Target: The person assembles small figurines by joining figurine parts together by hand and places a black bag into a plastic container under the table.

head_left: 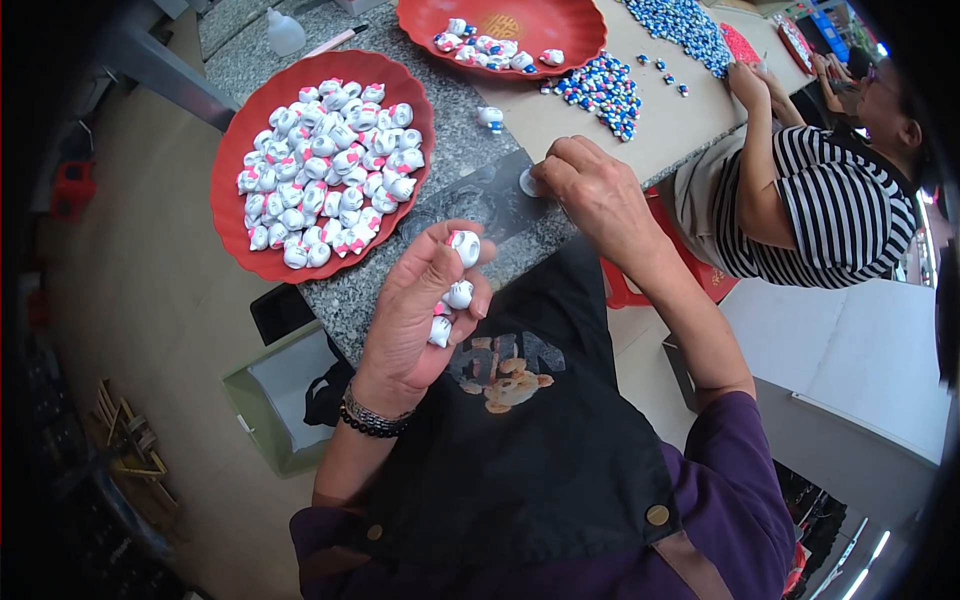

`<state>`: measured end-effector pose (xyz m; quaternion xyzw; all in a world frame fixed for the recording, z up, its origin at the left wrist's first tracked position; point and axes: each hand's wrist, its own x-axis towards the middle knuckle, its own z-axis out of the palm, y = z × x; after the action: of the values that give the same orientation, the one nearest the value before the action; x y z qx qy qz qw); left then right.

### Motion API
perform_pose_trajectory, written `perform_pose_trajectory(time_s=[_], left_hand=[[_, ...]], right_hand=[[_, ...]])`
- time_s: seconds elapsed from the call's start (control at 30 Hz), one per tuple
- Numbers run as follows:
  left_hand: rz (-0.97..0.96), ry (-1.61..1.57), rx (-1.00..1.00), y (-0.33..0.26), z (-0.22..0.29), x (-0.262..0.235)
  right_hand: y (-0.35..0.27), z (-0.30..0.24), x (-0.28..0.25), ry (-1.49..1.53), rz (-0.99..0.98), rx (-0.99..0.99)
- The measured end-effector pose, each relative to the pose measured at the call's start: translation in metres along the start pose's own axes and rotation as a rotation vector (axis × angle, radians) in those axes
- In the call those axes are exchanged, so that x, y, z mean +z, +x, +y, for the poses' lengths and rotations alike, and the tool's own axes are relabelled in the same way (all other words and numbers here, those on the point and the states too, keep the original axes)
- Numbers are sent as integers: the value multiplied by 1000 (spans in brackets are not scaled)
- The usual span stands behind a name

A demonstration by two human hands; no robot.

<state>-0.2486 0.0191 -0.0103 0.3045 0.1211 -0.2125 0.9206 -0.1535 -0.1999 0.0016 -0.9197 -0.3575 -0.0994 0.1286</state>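
My left hand (415, 315) is raised over my lap, palm up, fingers curled around three small white figurines (459, 293) with pink marks; one sits at the fingertips (464, 246). My right hand (592, 187) rests on the granite table edge (350, 292), fingertips pinching a small round white piece (528, 182) against a dark shiny sheet (480, 200). A red tray (248, 235) heaped with several of the same white and pink figurines lies to the left of both hands.
A second red tray (570, 40) at the back holds several white and blue figurines. Blue and white pieces (604, 90) lie piled on a tan board. A lone figurine (491, 117) stands between. A person in a striped shirt (835, 205) works at right. A white bottle (284, 32) stands far left.
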Motion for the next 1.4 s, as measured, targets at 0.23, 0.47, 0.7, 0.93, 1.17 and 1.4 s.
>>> perform_pose_trajectory(time_s=[0.23,0.47,0.7,0.93,1.17,1.4], left_hand=[[-24,79,76,2,2,-4],[-35,99,87,13,2,4],[-7,193,133,37,-9,19],[-11,232,235,48,-18,25],[-38,436,388,48,-24,21],[30,1063,854,50,-18,16]], right_hand=[[6,-5,-6,-98,-97,-80],[-3,5,1,314,83,160],[-8,3,2,1251,228,796],[-6,-26,-10,1393,313,786],[-8,-38,-12,1122,266,629],[-12,-39,-16,937,187,487]])
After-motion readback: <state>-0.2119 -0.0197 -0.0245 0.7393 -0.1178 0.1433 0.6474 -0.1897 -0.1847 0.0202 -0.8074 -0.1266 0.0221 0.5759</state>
